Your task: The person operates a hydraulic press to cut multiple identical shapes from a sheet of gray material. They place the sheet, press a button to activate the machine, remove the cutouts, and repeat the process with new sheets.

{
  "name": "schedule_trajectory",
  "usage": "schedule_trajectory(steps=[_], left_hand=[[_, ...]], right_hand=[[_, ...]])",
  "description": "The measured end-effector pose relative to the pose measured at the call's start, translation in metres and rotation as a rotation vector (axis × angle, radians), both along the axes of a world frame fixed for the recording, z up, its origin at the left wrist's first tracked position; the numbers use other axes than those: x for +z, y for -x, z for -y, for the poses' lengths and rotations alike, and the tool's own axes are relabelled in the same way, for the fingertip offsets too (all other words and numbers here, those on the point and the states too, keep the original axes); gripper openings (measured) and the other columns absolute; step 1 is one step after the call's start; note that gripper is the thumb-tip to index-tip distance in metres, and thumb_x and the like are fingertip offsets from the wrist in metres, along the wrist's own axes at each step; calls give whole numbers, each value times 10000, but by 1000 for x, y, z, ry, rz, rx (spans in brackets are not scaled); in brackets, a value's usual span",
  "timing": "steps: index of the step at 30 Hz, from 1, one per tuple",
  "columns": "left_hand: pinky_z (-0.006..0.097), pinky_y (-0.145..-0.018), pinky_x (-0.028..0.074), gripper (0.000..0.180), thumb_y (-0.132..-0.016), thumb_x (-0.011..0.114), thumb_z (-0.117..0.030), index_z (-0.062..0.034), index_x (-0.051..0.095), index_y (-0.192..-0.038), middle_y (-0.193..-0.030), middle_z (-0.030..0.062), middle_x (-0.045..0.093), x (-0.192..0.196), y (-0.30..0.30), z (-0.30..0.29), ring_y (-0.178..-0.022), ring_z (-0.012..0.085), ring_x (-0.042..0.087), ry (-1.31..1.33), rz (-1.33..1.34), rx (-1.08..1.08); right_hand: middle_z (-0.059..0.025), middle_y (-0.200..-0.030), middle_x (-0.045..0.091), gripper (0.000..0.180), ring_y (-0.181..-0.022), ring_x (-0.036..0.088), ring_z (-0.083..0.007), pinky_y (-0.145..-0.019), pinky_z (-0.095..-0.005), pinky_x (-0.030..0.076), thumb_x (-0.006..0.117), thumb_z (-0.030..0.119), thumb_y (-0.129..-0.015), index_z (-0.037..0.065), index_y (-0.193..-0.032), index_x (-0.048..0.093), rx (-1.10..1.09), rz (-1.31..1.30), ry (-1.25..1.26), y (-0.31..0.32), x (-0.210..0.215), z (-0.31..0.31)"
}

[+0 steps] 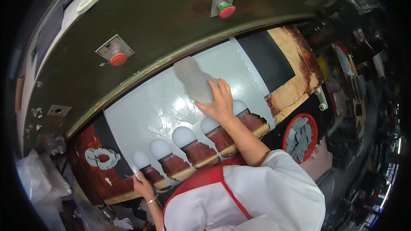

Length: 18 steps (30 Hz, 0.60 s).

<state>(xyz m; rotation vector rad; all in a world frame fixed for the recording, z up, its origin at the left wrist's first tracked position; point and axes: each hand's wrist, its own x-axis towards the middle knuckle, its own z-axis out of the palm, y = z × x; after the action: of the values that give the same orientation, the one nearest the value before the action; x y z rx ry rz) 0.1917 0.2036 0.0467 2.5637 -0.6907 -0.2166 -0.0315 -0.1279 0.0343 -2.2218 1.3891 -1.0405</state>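
A pale grey sheet (128, 98) lies across the work table, its near edge cut into a row of rounded notches with narrow strips between them. My right hand (220, 105) is closed on the near end of a grey sole-shaped piece (192, 79), which lies over the middle of the sheet. Whether that piece is a single layer or several, I cannot tell. At the sheet's near left corner, my left hand (144, 187) pinches the edge strip, its fingertips partly hidden. Faint curved outlines mark the sheet's surface left of the sole-shaped piece.
A dark green machine beam (171, 13) with two red push buttons (118, 57) spans the far side. A red basket (316, 133) of grey scraps stands at right. A grey ring-shaped piece (102, 158) lies on the table's left end. Clear plastic bags (40, 175) lie farther left.
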Motion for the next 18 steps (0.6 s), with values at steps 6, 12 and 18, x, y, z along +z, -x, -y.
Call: schedule_trajectory(steps=[6, 12, 18], left_hand=[[390, -499, 378, 404, -938, 533, -373, 25, 604, -931, -568, 133, 548, 3, 26, -41, -486, 237, 501, 2, -54, 88], [396, -517, 387, 393, -934, 548, -361, 25, 619, -954, -597, 144, 564, 5, 31, -35, -506, 248, 487, 39, -61, 100], [422, -500, 383, 411, -931, 546, -374, 29, 612, -885, -575, 165, 559, 5, 26, -12, -495, 295, 518, 37, -54, 89]], right_hand=[[-167, -1075, 618, 778, -1017, 596, -246, -862, -360, 486, 896, 199, -533, 36, -1177, 491, -79, 527, -823, 55, 39, -8], [-157, -1092, 605, 770, -1002, 602, -254, -859, -343, 488, 883, 180, -548, 29, -1188, 483, -87, 66, -287, 106, 48, 13], [-198, -1165, 551, 885, -1087, 520, -352, -935, -407, 436, 873, 223, -544, -19, -1277, 439, 51, -116, 8, 109, 4, 50]])
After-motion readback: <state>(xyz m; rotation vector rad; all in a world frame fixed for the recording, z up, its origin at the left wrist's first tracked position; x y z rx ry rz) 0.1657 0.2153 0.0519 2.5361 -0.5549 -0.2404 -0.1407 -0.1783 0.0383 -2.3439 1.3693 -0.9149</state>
